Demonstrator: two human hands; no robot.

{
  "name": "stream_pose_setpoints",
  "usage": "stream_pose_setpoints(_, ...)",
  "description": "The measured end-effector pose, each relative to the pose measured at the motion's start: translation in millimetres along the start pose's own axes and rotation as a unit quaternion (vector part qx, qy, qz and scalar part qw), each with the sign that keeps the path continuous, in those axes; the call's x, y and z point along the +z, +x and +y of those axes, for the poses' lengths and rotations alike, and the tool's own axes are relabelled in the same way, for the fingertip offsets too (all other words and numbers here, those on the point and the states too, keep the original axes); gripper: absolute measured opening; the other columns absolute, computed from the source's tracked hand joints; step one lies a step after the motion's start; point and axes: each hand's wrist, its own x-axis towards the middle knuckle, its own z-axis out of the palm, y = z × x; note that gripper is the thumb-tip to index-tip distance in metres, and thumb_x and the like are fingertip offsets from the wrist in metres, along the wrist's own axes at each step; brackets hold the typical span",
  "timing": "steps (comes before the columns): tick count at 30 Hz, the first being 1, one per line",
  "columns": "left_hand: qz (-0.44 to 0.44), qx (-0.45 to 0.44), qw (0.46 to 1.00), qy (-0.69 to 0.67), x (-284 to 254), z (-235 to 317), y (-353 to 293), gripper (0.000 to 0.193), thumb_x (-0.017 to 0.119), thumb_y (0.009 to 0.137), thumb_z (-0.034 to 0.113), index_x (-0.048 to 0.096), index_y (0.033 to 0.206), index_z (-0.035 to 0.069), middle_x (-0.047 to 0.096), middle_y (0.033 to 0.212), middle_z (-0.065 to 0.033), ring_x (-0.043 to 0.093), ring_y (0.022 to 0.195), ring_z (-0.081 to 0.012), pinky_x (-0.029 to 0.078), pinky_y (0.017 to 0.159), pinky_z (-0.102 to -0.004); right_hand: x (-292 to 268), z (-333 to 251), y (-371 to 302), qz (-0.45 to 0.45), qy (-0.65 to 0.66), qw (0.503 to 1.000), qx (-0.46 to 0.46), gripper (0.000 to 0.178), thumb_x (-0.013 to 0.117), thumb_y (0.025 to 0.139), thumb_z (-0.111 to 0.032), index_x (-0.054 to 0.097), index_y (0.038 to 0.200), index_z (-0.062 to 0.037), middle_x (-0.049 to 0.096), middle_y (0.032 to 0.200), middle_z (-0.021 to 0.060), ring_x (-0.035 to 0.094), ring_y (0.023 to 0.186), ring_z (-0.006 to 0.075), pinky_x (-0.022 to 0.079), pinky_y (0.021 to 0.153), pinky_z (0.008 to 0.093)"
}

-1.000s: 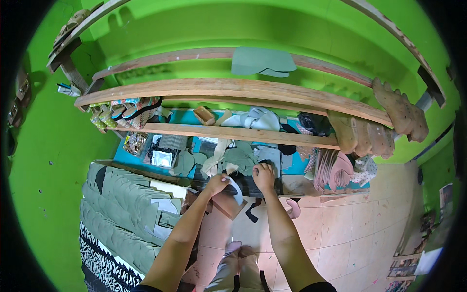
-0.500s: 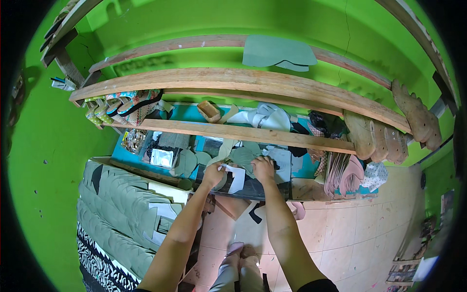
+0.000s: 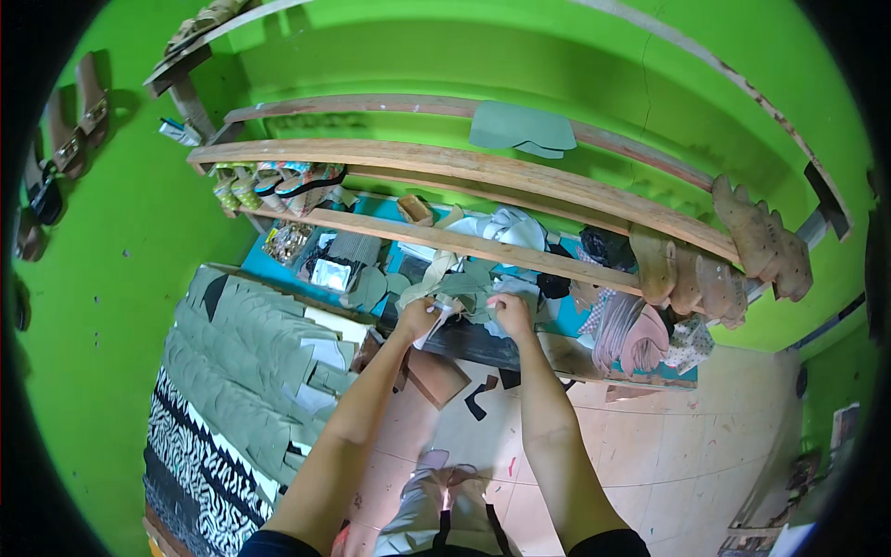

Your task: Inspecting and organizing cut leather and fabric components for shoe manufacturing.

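Over the near edge of the bench, my left hand (image 3: 418,319) is closed on a white cut piece (image 3: 436,327) of thin sheet material, which now shows narrow and partly turned. To its right, my right hand (image 3: 512,316) is curled, thumb and fingers together; whatever it may hold is hidden. Between and beyond the hands lie grey-green cut pieces (image 3: 464,286) in a loose heap. A pale beige strip (image 3: 439,269) lies near my left hand. Under the hands runs a dark board (image 3: 473,345) along the bench's front.
Wooden rails (image 3: 464,243) cross above the blue bench top. Sandals (image 3: 302,186) stand at left, wooden shoe forms (image 3: 682,269) hang at right beside folded pink pieces (image 3: 640,334). Stacked grey-green sheets (image 3: 251,343) fill the left side. Black scraps (image 3: 478,399) lie on the floor.
The white piece has turned from broad and flat to narrow in my left hand. My right hand has come off the green pieces and curled up. The whole view has shifted.
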Motion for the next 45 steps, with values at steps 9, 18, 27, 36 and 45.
stream_pose_setpoints(9,0.006,0.031,0.999,-0.028,-62,28,-70,0.024,0.059,0.071,0.019,0.062,0.089,0.004,0.062,0.078,-0.0155,0.059,0.072,-0.0259,0.045,0.066,-0.0326,-15,-105,-33,-0.519,0.159,0.84,0.016,0.038,0.063,0.069,-0.018,0.06,0.104,-0.0032,0.06,0.101,0.0065,0.056,0.088,0.0147,0.041,0.078,0.0235)
stream_pose_setpoints(18,0.166,-0.184,0.937,-0.247,-142,-17,-165,0.018,0.058,0.077,0.017,0.061,0.088,0.002,0.059,0.076,-0.002,0.052,0.068,-0.0115,0.043,0.064,-0.0268,51,-176,-7,-0.568,0.297,0.761,0.098,0.031,0.063,0.076,-0.017,0.057,0.1,0.0001,0.06,0.095,0.0072,0.058,0.089,0.0158,0.042,0.084,0.0302)
stream_pose_setpoints(27,0.336,-0.271,0.864,-0.261,-138,-83,-229,0.016,0.056,0.078,0.015,0.06,0.087,0.002,0.061,0.076,-0.0037,0.056,0.068,-0.0113,0.046,0.061,-0.0247,144,-241,16,-0.515,0.052,0.825,-0.227,0.022,0.071,0.068,-0.025,0.063,0.074,-0.0057,0.06,0.069,-0.0005,0.053,0.066,0.0097,0.043,0.062,0.0267)
stream_pose_setpoints(36,0.409,-0.377,0.809,-0.191,-113,-104,-228,0.023,0.058,0.075,0.021,0.06,0.086,0.001,0.062,0.07,-0.013,0.061,0.058,-0.0199,0.048,0.057,-0.032,167,-294,-1,-0.268,-0.25,0.739,-0.566,0.026,0.067,0.064,-0.034,0.065,0.069,-0.0078,0.063,0.072,0.0102,0.062,0.07,0.0251,0.047,0.062,0.037)
stream_pose_setpoints(45,0.426,-0.46,0.772,-0.099,-109,-101,-218,0.022,0.058,0.071,0.02,0.062,0.083,0.002,0.062,0.071,-0.0157,0.062,0.067,-0.0279,0.048,0.067,-0.0359,186,-292,3,-0.343,-0.295,0.672,-0.587,0.021,0.066,0.065,-0.031,0.066,0.073,-0.0112,0.064,0.077,0.01,0.063,0.074,0.0235,0.047,0.063,0.0347)
